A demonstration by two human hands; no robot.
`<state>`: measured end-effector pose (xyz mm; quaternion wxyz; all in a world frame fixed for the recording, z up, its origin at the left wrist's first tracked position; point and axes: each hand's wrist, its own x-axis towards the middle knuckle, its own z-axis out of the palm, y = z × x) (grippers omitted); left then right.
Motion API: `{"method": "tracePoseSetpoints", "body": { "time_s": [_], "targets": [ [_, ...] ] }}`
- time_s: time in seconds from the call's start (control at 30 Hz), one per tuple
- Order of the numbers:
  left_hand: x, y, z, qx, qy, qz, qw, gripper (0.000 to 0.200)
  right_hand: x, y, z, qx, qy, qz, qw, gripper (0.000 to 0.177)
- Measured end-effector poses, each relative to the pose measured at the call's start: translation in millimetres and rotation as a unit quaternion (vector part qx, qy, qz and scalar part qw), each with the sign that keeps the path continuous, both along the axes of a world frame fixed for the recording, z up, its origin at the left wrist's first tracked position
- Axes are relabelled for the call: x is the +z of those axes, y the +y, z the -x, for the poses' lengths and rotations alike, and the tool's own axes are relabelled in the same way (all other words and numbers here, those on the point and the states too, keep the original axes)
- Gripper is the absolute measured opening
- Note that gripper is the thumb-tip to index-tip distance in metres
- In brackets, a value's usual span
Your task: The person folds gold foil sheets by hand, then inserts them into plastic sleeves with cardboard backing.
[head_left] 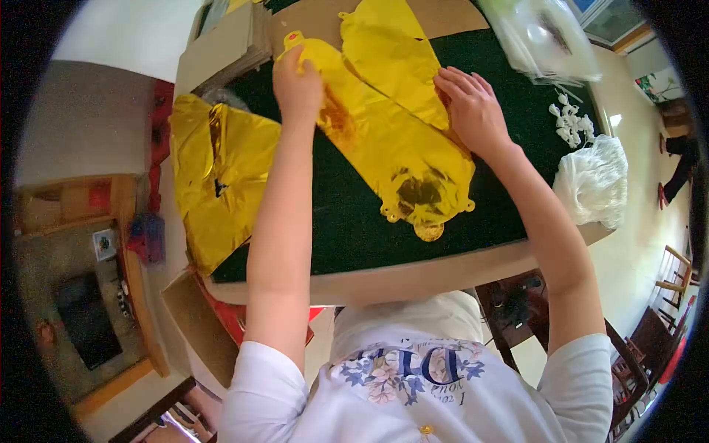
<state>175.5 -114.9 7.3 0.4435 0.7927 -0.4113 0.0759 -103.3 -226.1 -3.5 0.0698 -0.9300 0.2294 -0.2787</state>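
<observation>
A flat gold foil piece (413,148) with small round tabs lies slantwise on the dark green mat. Its upper left edge is pinched by my left hand (299,87), thumb and fingers closing on the foil near a tab with a red mark. On the right, my right hand (473,107) rests with fingers spread over the edge of the foil, nearly flat. A folded-over section of foil (388,55) overlaps the piece at the top. More crumpled gold foil (221,177) lies at the mat's left edge, left of my left forearm.
Cardboard (225,55) stands at the back left. Clear plastic bags (543,37) lie at the back right, above small white tied items (570,122) and a white plastic bundle (593,181). The table's edge (384,280) runs before my body. A person's legs show at the far right.
</observation>
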Motion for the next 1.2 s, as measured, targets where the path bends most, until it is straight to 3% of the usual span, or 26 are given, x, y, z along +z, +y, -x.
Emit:
{"method": "tracePoseSetpoints", "body": {
  "time_s": [0.03,0.1,0.27,0.4,0.53,0.6,0.67,0.77,0.8,0.9,1.07,1.2],
  "targets": [
    [5,15,-3,0.033,0.198,0.044,0.979,0.03,0,0,0,0.003,0.001,0.004,1.0,0.03],
    [18,37,0,0.15,0.354,0.022,0.923,0.029,-8,-4,0,0.003,-0.004,0.019,1.0,0.03],
    [27,47,-10,0.076,0.497,0.031,0.864,0.025,-10,-7,0,0.025,-0.04,0.047,0.998,0.028],
    [30,38,-16,0.048,0.525,-0.01,0.85,0.025,-14,-8,-2,0.012,-0.039,0.055,0.998,0.028],
    [45,22,-3,0.05,0.421,-0.054,0.904,0.029,-10,-7,0,0.01,-0.012,0.051,0.999,0.028],
    [30,8,-13,0.114,0.24,-0.072,0.961,0.033,-9,-6,-1,0.009,-0.018,0.046,0.999,0.028],
    [59,14,24,0.179,0.01,-0.107,0.978,0.038,-11,-6,-2,0.001,-0.015,0.05,0.999,0.027],
    [44,-2,19,0.059,-0.02,-0.146,0.987,0.04,-6,-1,-2,0.001,-0.021,0.028,0.999,0.029],
    [54,-10,26,0.068,0.034,-0.265,0.961,0.044,-5,-2,-1,0.008,-0.024,0.028,0.999,0.029],
    [41,-20,33,0.052,0.114,-0.236,0.964,0.05,-6,0,-2,-0.003,-0.024,0.031,0.999,0.029],
    [40,-36,60,0.115,0.042,-0.317,0.941,0.079,-2,3,0,-0.009,-0.001,0.014,1.0,0.029],
    [37,-34,59,0.154,0.018,-0.278,0.948,0.081,-6,-1,0,-0.006,-0.006,0.017,1.0,0.03]
  ]
}}
